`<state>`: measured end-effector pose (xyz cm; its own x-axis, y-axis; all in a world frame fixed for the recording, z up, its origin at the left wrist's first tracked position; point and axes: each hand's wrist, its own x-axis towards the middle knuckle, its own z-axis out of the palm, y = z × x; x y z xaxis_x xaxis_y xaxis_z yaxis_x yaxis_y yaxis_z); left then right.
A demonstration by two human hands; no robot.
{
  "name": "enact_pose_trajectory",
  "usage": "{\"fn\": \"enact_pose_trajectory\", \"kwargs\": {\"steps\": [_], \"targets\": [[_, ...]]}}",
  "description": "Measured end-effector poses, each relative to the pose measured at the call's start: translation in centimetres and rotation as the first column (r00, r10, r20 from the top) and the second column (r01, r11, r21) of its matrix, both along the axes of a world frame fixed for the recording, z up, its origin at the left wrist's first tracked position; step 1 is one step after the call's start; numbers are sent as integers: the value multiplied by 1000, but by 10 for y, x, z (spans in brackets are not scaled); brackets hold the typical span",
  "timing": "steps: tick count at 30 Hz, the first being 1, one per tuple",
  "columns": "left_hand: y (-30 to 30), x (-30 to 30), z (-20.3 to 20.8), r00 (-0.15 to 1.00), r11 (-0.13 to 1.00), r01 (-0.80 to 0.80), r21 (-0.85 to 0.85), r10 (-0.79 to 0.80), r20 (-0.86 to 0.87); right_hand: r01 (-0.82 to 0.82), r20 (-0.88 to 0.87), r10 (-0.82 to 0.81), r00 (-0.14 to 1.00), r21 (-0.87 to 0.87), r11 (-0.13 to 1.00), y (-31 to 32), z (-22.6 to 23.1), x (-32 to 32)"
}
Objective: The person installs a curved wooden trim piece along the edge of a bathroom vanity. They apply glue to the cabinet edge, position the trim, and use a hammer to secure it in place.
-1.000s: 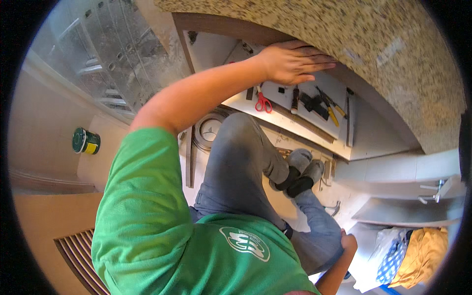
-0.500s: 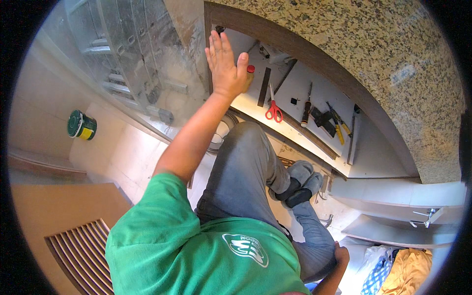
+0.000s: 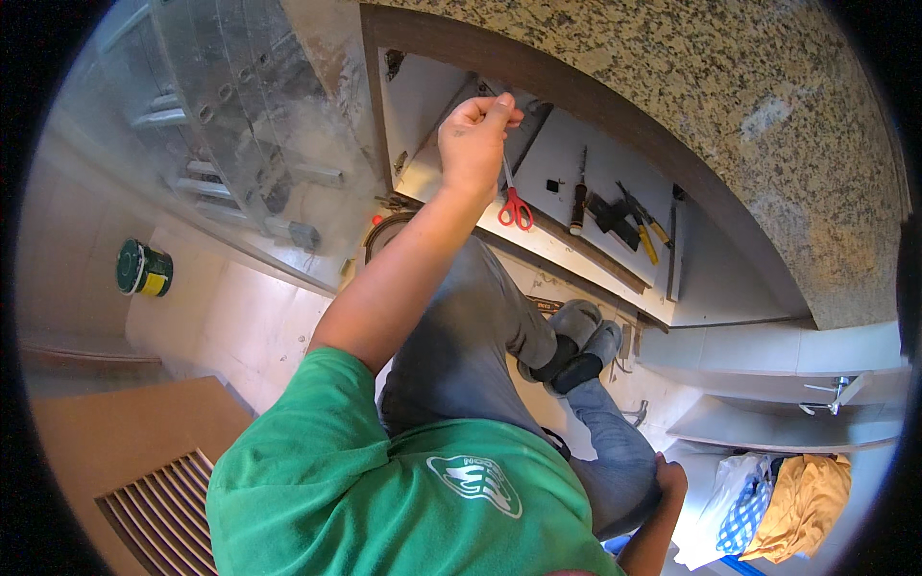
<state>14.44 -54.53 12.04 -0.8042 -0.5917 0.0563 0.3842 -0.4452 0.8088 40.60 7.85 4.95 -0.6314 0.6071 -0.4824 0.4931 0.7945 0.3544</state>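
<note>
My left hand is raised over the open cabinet, thumb and fingers pinched together. What they hold, if anything, I cannot make out. Just below it, red-handled scissors lie on the white cabinet floor, blades partly hidden by the hand. Further right are a screwdriver, a black tool and yellow-handled pliers. My right hand rests by my right knee, its fingers mostly hidden.
A speckled granite counter overhangs the cabinet. On the left stand a dusty clear panel and a green bucket. A hammer lies beyond my slippers. Orange cloth and plastic bags sit at lower right.
My left hand has gone from spread fingers to a pinch and shifted right, over where a dark strip lay. The red-capped thing beside it is gone from there; a red spot shows near the cabinet's front left.
</note>
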Motion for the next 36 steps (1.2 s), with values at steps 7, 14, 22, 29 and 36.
{"fn": "enact_pose_trajectory", "kwargs": {"steps": [7, 14, 22, 29, 36], "targets": [[5, -11, 4, 999, 993, -53, -105, 52, -9, 15, -5, -15, 1000, -9, 1000, 6, -6, 2], [5, -18, -7, 980, 937, -174, -303, 195, 38, 7, -12, -7, 1000, -17, 1000, 14, -11, 5], [-5, -17, -17, 966, 911, -104, -400, 189, 179, 1, -30, 0, 1000, 28, 1000, -1, -1, 0], [34, 5, -85, 905, 846, 358, -394, -210, 371, 65, -55, -64, 996, 22, 998, -14, 13, -2], [70, 63, -113, 831, 234, 544, -806, -281, 480, 47, 11, -47, 999, 25, 999, 11, -12, -1]]}}
